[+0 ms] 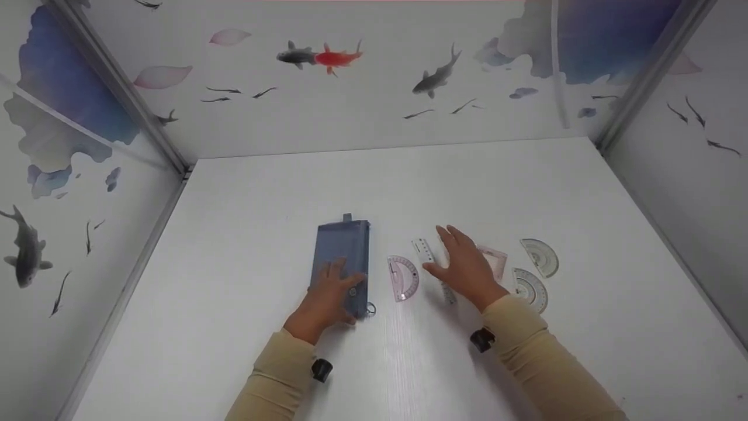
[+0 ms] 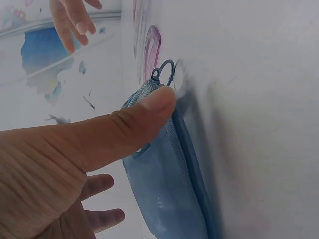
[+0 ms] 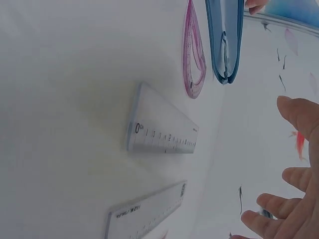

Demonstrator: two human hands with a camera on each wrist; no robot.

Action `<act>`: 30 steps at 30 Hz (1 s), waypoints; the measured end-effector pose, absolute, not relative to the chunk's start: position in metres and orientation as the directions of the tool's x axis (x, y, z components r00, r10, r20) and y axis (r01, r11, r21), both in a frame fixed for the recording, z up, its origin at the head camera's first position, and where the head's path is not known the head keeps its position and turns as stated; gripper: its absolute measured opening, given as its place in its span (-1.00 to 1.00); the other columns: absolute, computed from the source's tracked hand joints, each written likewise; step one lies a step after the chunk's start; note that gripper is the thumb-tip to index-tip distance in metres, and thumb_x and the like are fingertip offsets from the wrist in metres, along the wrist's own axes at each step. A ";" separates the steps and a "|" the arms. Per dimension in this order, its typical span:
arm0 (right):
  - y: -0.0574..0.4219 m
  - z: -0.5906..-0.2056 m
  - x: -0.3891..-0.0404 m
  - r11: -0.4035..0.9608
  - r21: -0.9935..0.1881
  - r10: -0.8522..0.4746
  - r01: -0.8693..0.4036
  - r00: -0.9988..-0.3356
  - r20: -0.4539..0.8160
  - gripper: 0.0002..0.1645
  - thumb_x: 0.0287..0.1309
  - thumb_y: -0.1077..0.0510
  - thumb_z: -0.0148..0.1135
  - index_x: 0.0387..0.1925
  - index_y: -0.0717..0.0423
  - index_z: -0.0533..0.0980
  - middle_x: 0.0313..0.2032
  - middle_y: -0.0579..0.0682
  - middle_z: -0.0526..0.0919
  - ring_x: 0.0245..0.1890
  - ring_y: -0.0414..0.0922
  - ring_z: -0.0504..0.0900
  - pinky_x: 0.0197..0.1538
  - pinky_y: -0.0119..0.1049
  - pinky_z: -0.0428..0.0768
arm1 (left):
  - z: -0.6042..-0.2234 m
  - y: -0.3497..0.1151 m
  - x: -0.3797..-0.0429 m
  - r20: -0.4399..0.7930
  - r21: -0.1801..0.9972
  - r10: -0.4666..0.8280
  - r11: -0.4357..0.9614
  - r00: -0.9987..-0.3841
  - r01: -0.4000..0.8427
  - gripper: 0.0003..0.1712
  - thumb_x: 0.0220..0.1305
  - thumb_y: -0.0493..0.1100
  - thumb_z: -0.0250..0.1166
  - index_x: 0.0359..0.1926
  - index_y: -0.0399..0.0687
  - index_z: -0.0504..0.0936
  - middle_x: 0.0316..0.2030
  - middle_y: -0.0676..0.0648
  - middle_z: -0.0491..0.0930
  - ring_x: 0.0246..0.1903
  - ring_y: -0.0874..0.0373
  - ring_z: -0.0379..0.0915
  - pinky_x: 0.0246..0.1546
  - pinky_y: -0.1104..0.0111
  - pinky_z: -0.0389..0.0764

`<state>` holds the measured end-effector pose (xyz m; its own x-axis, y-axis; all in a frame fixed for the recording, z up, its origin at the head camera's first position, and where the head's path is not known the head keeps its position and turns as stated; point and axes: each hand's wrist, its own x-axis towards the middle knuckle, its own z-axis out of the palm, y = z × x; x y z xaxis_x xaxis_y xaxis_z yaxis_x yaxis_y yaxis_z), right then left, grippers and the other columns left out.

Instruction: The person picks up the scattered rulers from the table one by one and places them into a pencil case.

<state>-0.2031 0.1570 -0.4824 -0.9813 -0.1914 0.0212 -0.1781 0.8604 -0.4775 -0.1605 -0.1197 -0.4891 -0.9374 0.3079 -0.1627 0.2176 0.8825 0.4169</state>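
My left hand (image 1: 330,292) rests on the lower part of a blue zippered pencil case (image 1: 343,237), its fingers spread. In the left wrist view the thumb (image 2: 124,124) lies against the case's end, beside a zip-pull ring (image 2: 168,69). To the right, my right hand (image 1: 464,266) hovers with spread fingers over the rulers and holds nothing. Below it is a clear ruler (image 1: 422,250), partly covered by the hand. The right wrist view shows this ruler (image 3: 162,132) and a second clear ruler (image 3: 144,209). A pink protractor (image 1: 403,279) lies between the case and the rulers.
Two clear protractors, an upper one (image 1: 542,255) and a lower one (image 1: 533,289), lie right of the right hand. A pinkish clear piece (image 1: 497,260) is partly hidden behind that hand. The white table (image 1: 263,234) is enclosed by walls with painted fish.
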 end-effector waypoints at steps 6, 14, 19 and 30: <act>0.150 -0.485 -0.202 0.834 -0.531 -0.187 -0.147 -0.982 -0.021 0.03 0.14 -0.15 0.34 0.49 0.02 0.04 0.46 0.17 0.08 0.44 0.16 0.09 0.37 0.07 0.18 | -0.490 -0.117 -0.159 -0.171 0.411 0.346 0.876 -0.923 0.252 0.06 -0.28 -0.25 0.63 0.35 0.14 0.39 0.45 -0.26 -0.03 0.41 -0.32 -0.16 0.05 -0.11 0.48; 0.141 -0.490 -0.200 0.820 -0.553 -0.195 -0.148 -0.980 -0.026 0.02 0.13 -0.11 0.35 0.47 0.06 0.07 0.45 0.19 0.10 0.44 0.16 0.06 0.38 0.07 0.18 | -0.491 -0.116 -0.160 -0.225 0.415 0.341 0.881 -0.913 0.227 0.01 -0.21 -0.29 0.60 0.34 0.16 0.40 0.47 -0.21 -0.06 0.43 -0.30 -0.22 0.09 -0.17 0.42; 0.136 -0.494 -0.199 0.818 -0.553 -0.207 -0.160 -0.978 -0.022 0.00 0.13 -0.10 0.35 0.46 0.10 0.09 0.44 0.22 0.12 0.43 0.18 0.08 0.37 0.08 0.18 | -0.492 -0.116 -0.160 -0.227 0.427 0.340 0.877 -0.913 0.221 -0.04 -0.21 -0.31 0.60 0.30 0.10 0.44 0.47 -0.22 -0.04 0.43 -0.29 -0.19 0.10 -0.19 0.40; 0.131 -0.499 -0.196 0.788 -0.596 -0.213 -0.155 -0.977 -0.028 0.00 0.12 -0.09 0.36 0.46 0.09 0.10 0.43 0.20 0.15 0.43 0.15 0.12 0.39 0.04 0.16 | -0.493 -0.118 -0.161 -0.184 0.471 0.364 0.848 -0.913 0.243 -0.14 -0.18 -0.37 0.57 0.23 -0.04 0.47 0.42 -0.30 0.06 0.38 -0.32 -0.03 0.10 -0.19 0.40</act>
<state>-0.1962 0.1307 -0.4988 -0.9766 -0.2130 -0.0285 -0.1546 0.7882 -0.5957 -0.1611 -0.1176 -0.4931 -0.9132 0.3638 -0.1838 0.2429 0.8479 0.4713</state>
